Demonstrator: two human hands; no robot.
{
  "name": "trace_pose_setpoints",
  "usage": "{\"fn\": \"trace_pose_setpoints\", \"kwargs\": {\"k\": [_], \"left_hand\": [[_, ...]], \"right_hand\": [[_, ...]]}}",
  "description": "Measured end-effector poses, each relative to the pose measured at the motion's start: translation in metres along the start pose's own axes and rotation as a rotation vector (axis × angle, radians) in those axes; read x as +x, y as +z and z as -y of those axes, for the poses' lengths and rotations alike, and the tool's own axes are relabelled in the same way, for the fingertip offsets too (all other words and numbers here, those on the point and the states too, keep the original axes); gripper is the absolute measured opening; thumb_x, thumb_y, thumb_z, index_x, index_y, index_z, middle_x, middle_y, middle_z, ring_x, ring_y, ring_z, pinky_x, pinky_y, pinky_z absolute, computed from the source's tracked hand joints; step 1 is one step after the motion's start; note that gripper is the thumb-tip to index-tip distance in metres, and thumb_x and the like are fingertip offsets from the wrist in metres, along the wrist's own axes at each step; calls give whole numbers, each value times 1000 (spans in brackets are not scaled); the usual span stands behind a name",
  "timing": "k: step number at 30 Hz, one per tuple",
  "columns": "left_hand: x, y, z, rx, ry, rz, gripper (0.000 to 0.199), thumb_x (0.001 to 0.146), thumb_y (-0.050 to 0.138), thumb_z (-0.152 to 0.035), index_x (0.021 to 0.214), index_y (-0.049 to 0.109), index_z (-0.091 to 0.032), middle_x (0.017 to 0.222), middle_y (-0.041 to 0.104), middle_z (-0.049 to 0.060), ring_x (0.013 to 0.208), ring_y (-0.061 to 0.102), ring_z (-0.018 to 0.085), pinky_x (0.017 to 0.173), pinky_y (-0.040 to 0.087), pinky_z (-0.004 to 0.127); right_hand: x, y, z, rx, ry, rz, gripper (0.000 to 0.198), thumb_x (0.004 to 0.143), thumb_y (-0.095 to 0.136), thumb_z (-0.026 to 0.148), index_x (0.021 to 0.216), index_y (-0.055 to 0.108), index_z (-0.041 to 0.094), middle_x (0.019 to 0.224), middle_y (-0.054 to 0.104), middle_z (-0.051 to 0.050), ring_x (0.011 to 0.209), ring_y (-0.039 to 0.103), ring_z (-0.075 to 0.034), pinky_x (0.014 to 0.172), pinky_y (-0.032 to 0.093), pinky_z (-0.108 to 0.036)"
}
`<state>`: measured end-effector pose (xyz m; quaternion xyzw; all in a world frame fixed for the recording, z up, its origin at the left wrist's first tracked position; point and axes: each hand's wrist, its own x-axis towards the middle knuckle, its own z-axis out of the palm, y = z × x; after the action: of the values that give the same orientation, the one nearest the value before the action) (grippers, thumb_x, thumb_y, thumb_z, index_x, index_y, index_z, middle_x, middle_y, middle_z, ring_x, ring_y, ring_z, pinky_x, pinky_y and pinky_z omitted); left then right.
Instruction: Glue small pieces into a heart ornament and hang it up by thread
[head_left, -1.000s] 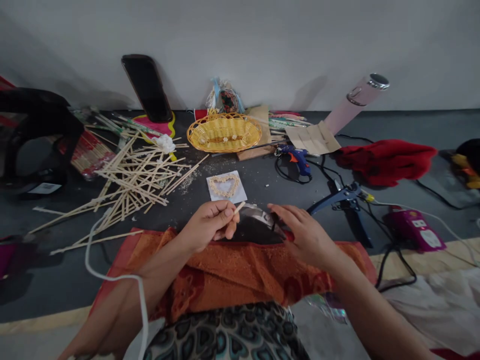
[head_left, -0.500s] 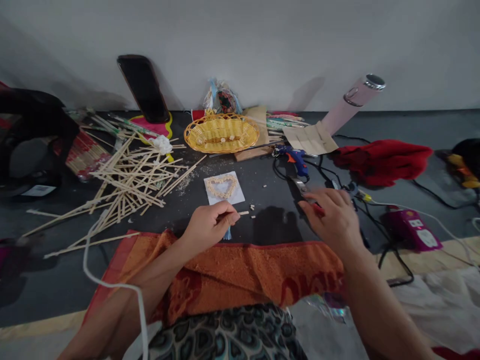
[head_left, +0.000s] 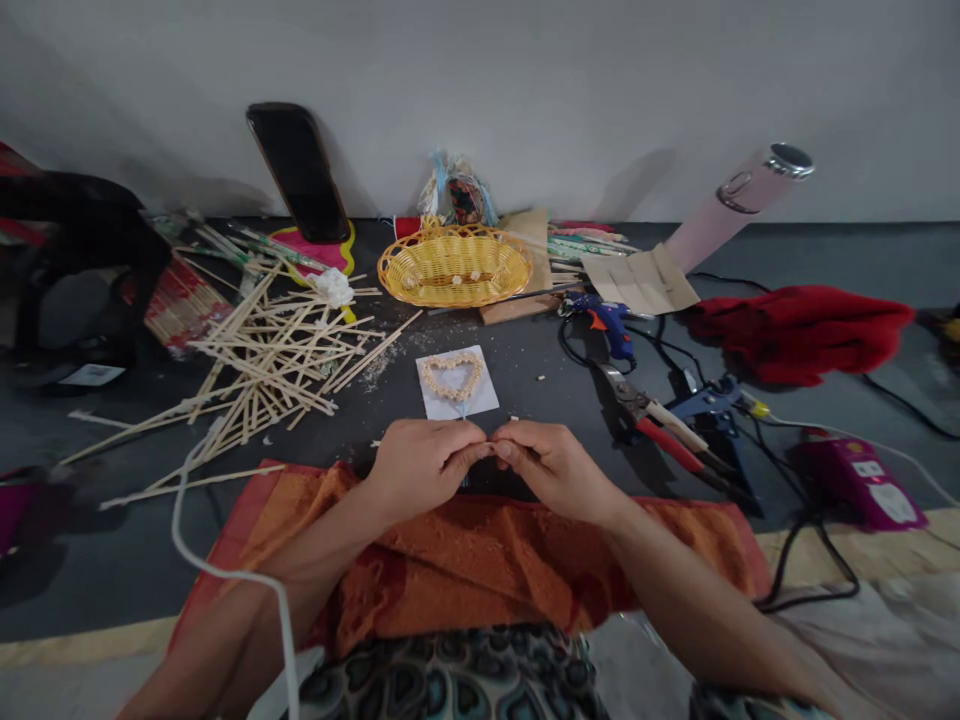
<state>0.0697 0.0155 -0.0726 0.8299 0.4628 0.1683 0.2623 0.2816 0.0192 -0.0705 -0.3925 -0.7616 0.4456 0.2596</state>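
A short wooden stick is pinched between the fingertips of both hands, with only a sliver of it showing. My left hand is closed on one end. My right hand meets it tip to tip, thumb and finger closed on the other end. Just beyond them lies a heart-shaped outline of small wooden pieces on a white square, a blue thread at its point. Red-handled cutters rest on the dark surface to the right, holding nothing. An orange towel spreads beneath my wrists.
Loose wooden sticks are heaped at left. A yellow woven basket sits at the back, beside a blue glue gun. Further right are a pink flask, a red cloth and a purple power box with cords.
My right hand has let go of the red-handled cutters and moved left to meet my left hand at the stick. The view has shifted slightly.
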Motion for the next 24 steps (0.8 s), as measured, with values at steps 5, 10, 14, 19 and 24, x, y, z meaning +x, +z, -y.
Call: {"fn": "trace_pose_setpoints", "kwargs": {"k": [5, 10, 14, 19, 24], "left_hand": [[-3, 5, -1, -49, 65, -10, 24, 96, 46, -27, 90, 70, -24, 79, 72, 1, 71, 63, 15, 66, 37, 25], [-2, 6, -5, -193, 60, -59, 22, 94, 50, -24, 91, 71, -24, 79, 73, 1, 69, 64, 14, 66, 40, 23], [-1, -1, -7, -279, 13, -136, 19, 93, 53, -26, 88, 71, -22, 77, 72, 1, 66, 63, 12, 64, 41, 21], [0, -3, -4, -257, -87, -238, 19, 93, 54, -29, 88, 70, -21, 73, 70, 0, 60, 59, 11, 59, 39, 20], [1, 1, -1, -279, -144, -254, 21, 94, 53, -32, 88, 69, -20, 73, 69, 0, 60, 57, 10, 58, 40, 20]], "right_hand": [[-7, 3, -5, 164, 10, -6, 30, 99, 45, 33, 83, 64, 16, 71, 61, -1, 64, 55, -9, 61, 44, -20], [-12, 2, -6, 351, 43, -6, 30, 98, 48, 37, 87, 66, 15, 72, 62, -1, 61, 56, -9, 56, 47, -19], [-14, -11, -9, 325, 35, -84, 26, 98, 49, 33, 92, 68, 17, 73, 65, -1, 60, 59, -9, 56, 48, -19], [-8, -30, -27, -186, -16, -219, 19, 96, 52, 24, 103, 69, 19, 96, 71, -6, 88, 64, -16, 82, 52, -31], [-4, -26, -45, -609, -44, -139, 29, 95, 45, 14, 113, 68, 18, 103, 68, -10, 97, 57, -23, 88, 50, -40]]}}
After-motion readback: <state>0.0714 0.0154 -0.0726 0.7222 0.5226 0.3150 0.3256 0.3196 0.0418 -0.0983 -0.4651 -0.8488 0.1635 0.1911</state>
